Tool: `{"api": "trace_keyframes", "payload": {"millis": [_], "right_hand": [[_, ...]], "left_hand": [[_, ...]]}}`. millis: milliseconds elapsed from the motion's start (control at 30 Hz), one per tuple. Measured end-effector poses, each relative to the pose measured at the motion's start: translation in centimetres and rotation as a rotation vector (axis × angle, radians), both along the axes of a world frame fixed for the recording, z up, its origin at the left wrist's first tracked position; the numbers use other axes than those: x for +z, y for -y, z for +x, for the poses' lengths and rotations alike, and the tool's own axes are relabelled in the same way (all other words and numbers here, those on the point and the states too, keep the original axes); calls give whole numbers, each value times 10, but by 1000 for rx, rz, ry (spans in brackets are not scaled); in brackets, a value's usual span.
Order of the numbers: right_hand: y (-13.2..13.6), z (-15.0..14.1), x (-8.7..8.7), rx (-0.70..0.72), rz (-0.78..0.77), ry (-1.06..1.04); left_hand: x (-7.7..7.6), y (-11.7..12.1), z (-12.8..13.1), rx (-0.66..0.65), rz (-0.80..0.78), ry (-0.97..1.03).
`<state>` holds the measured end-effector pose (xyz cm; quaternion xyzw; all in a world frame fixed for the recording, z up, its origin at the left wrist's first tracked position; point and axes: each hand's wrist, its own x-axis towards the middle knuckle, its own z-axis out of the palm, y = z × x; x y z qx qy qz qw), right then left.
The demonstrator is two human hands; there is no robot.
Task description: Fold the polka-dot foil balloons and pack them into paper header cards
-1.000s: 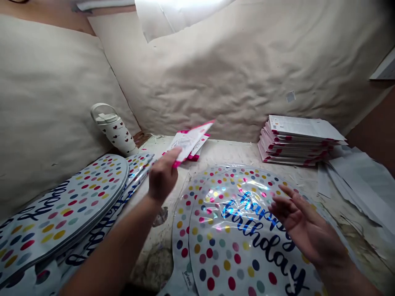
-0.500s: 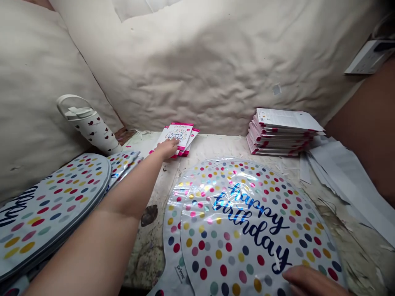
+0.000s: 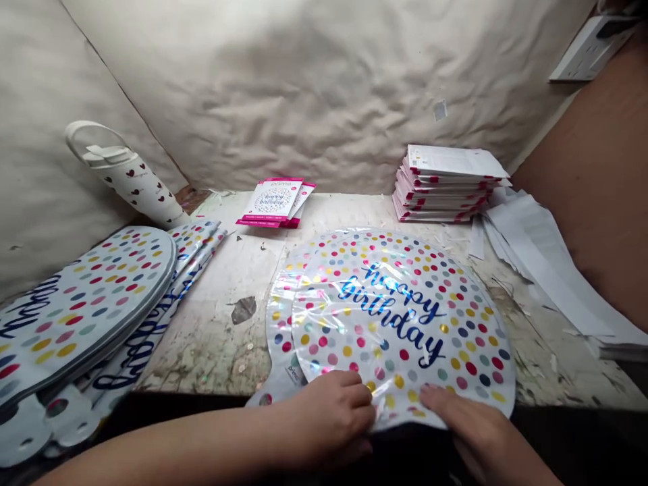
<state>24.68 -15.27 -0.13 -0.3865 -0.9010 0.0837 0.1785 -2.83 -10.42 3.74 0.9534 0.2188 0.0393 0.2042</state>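
Observation:
Flat foil balloons (image 3: 334, 344) with coloured dots and blue "happy birthday" lettering overlap in front of me, reaching past the table's front edge. My left hand (image 3: 337, 412) is closed at the near edge of the top balloon, fingers curled. Just to its right, my right hand (image 3: 473, 425) pinches the same edge, thumb on the printed face and fingers underneath. What lies below the edge is hidden. Toward the back, a small pile of pink-and-white "happy birthday" packets (image 3: 273, 200) rests on the table, apart from both hands.
More dotted foil balloons (image 3: 111, 283) are stacked at left, tails hanging off the edge. A tilted white bottle with hearts (image 3: 134, 175) stands behind them. At back right sits a tall stack of packets (image 3: 445, 192), with white paper sheets (image 3: 547, 250) beside it on the worn table (image 3: 202, 337).
My left hand has let go of the packet pile and come back to the balloon's near edge. My right hand stays at that edge. The view has tilted down slightly.

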Motion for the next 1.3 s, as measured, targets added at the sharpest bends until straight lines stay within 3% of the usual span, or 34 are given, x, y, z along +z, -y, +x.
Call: {"api": "trace_keyframes", "payload": {"millis": [100, 267, 400, 467, 600, 700, 767, 833, 933, 1067, 1167, 1300], "right_hand": [[0, 1, 7, -79, -172, -32], [-5, -5, 29, -150, -428, 63], [-14, -36, 51, -115, -508, 80], [-21, -55, 54, -172, -456, 107], [-35, -67, 47, -303, -335, 114], [-41, -55, 47, -355, -350, -40], [-41, -47, 49, -358, -378, -109], [-40, -44, 51, -339, -405, -160], [-39, -44, 52, -320, -448, -265], [-44, -46, 55, -349, -555, -329], [-53, -52, 60, -323, -655, -319], [-72, -64, 56, -246, -768, -370]], "left_hand": [[2, 23, 6, 62, -113, -5], [4, -5, 7, 295, -481, -34], [1, -25, 16, 495, -825, -63], [8, -29, 18, 474, -722, -75], [35, -30, -9, 381, -207, -196], [47, -34, -50, 517, 36, -269], [46, -39, -69, 623, 152, -189], [39, -42, -73, 571, 101, -35], [25, -38, -53, 436, -152, 193], [13, -29, -19, 596, -271, 418], [10, -28, -10, 574, -230, 427], [-1, -21, -17, 420, 102, 420]]}}
